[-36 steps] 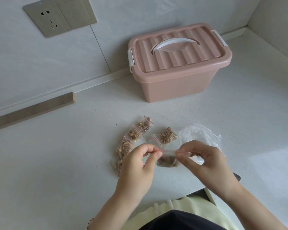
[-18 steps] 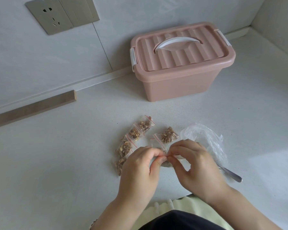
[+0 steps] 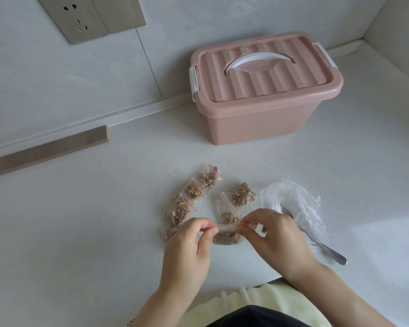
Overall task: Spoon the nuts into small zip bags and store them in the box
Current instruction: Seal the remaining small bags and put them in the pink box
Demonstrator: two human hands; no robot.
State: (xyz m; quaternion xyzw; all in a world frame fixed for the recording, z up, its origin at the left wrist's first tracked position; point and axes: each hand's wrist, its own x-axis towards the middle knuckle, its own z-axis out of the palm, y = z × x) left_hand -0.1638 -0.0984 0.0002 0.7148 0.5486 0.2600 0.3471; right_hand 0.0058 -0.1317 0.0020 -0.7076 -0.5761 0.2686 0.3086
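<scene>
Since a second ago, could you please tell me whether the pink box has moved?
No. The pink box keeps its place relative to the wall socket; only the camera shifted slightly.

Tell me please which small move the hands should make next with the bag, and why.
Likely slide the fingertips along the zip strip to seal it. The left hand and right hand each pinch the top edge of the bag, already filled. Other bags lie nearby, and the box has its lid on, so storing comes later.

Matt plastic box (image 3: 257,123), shiny metal spoon (image 3: 328,250)
</scene>
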